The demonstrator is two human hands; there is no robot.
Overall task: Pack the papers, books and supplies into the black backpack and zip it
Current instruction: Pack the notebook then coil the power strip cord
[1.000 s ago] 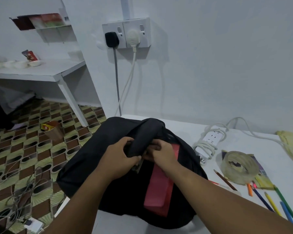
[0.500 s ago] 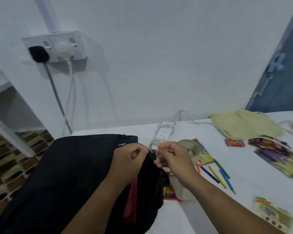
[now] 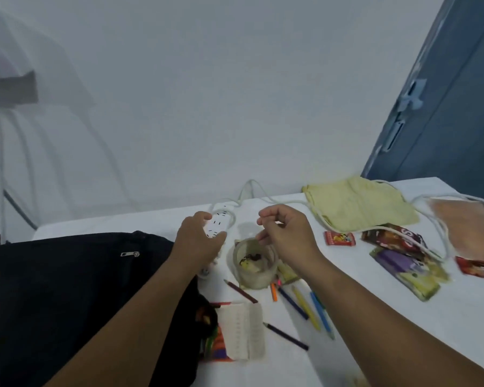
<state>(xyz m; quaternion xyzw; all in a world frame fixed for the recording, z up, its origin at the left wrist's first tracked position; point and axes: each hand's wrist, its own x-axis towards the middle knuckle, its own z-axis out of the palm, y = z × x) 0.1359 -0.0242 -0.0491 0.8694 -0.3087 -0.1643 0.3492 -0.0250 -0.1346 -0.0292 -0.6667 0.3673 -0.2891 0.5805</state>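
black backpack [image 3: 67,303] lying at my near left on white table [image 3: 403,317], colored pencils [image 3: 305,305] scattered near centre, tape roll [image 3: 253,263] btwn my hands, left hand [image 3: 200,241] w/ loose fingers over power strip [image 3: 218,223], right hand [image 3: 285,233] half-curled, holding nothing, yellow drawstring bag [image 3: 358,203] farther back

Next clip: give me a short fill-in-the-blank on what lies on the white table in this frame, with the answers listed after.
1. The black backpack lies at the table's ____ end.
2. The pale drawstring bag by the blue door is ____ in colour.
3. The left hand reaches over the white ____.
4. The roll of clear tape lies just below the ____ hand.

Answers: left; yellow; power strip; right
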